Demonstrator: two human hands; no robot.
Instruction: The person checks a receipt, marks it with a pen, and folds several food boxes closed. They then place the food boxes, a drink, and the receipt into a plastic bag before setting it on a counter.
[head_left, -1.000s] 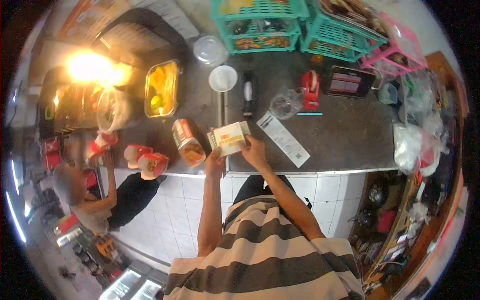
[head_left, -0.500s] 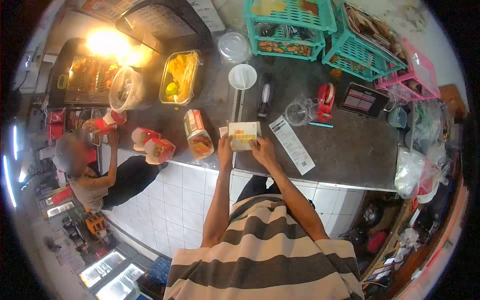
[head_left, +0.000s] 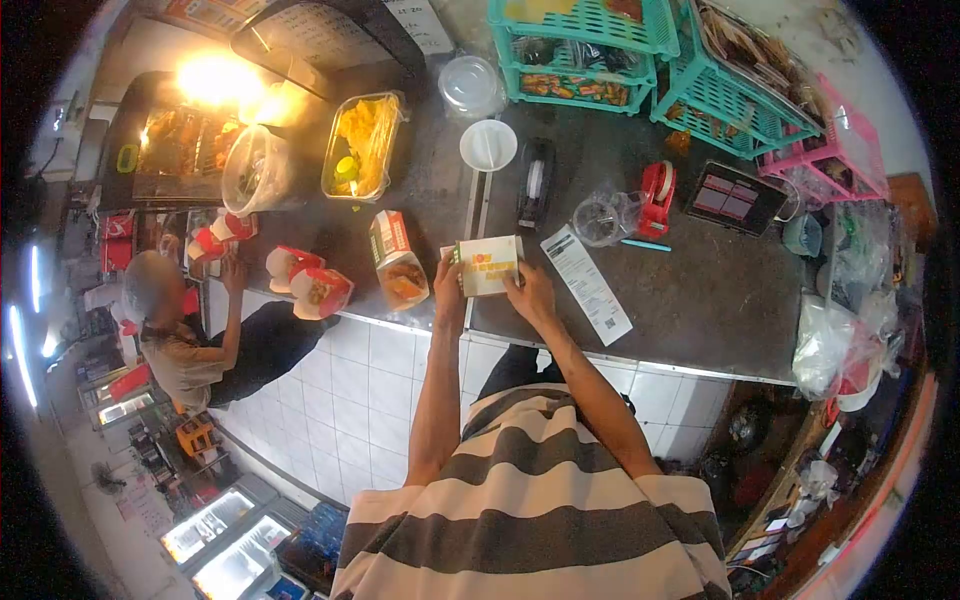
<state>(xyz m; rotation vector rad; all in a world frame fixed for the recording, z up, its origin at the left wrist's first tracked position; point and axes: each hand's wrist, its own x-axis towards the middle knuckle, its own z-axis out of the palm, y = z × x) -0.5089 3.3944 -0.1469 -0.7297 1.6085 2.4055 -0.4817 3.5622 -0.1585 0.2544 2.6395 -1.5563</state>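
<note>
Two hands grasp box (head_left: 488, 265) between them, just above worktop (head_left: 700, 290) front edge. Left hand (head_left: 449, 290) clamps box's left side, right hand (head_left: 530, 292) its lower right corner. Receipt (head_left: 587, 284) lies just right; open carton (head_left: 398, 259) just left.

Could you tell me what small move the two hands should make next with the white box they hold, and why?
Probably set the white box down on the counter beside the open food carton: the left hand and right hand both grip it above the counter's near edge, with bare counter just beneath.
</note>
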